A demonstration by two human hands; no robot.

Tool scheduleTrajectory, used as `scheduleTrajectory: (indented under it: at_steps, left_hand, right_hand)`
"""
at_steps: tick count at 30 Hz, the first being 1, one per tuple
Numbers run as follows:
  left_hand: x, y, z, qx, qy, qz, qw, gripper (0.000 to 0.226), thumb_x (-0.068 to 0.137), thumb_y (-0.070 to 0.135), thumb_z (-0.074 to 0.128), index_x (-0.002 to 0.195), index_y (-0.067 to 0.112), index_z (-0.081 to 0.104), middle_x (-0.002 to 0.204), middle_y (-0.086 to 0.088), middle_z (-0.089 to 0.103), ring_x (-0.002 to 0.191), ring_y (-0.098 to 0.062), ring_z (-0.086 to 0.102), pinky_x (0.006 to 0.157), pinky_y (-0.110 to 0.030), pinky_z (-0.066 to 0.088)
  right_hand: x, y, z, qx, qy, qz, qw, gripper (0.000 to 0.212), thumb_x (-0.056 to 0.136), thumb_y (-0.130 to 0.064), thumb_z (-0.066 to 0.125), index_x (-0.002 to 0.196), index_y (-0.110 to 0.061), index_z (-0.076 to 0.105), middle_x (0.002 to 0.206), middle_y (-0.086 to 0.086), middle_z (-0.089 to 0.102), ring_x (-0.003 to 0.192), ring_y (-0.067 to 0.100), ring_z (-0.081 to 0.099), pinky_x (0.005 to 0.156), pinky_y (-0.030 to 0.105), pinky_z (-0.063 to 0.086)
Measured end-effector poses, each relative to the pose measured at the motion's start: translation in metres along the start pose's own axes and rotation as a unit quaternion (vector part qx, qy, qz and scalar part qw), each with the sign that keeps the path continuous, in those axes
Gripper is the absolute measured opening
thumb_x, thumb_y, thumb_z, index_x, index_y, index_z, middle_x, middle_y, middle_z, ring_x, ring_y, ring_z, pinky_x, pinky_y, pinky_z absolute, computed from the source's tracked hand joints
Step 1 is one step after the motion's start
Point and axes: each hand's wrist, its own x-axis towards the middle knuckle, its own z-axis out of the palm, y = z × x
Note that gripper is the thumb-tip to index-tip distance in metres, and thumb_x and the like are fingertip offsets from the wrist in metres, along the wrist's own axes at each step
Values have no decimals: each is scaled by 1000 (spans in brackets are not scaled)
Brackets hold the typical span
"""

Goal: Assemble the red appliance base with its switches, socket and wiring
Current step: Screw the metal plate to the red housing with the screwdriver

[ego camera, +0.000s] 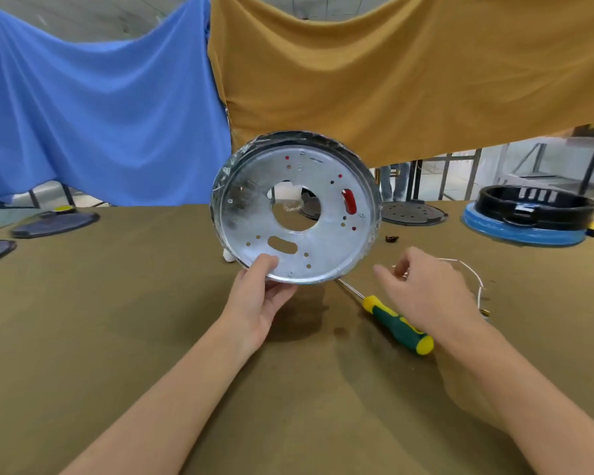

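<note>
Left hand (258, 296) pinching tilted base (295, 207) at its rim — right hand (426, 289) hovering beside, fingers loosely curled, over screwdriver (396, 323).

A workbench covered in olive-brown cloth (124, 303) carries a green-and-yellow screwdriver (393, 322) at near centre, a thin white wire (468, 269) just right of it, and a small dark part (391, 238) beyond. Dark flat covers (54, 222) lie far left; a perforated black disc (414, 212) and a black ring on a blue base (528, 217) sit far right.
</note>
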Motion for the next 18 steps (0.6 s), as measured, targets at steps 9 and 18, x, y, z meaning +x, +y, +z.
scheduleTrajectory:
  at_steps: [9,18]
  left_hand:
    - [9,10,-7,-53,15,1,998,24,91,7,60,115,5,64,98,-10,72,97,-19,67,100,-41,53]
    - [16,9,-15,9,-14,48,999,41,88,16,72,127,8,62,123,-6,71,117,-15,65,91,-28,53]
  right_hand:
    - [-9,-11,7,-134,-212,-42,967,21,91,-30,57,100,-22,39,90,-1,54,81,19,55,64,33,49]
    - [-3,-6,4,156,78,-20,984,17,99,-26,55,115,-20,56,94,-10,62,85,15,58,68,29,40]
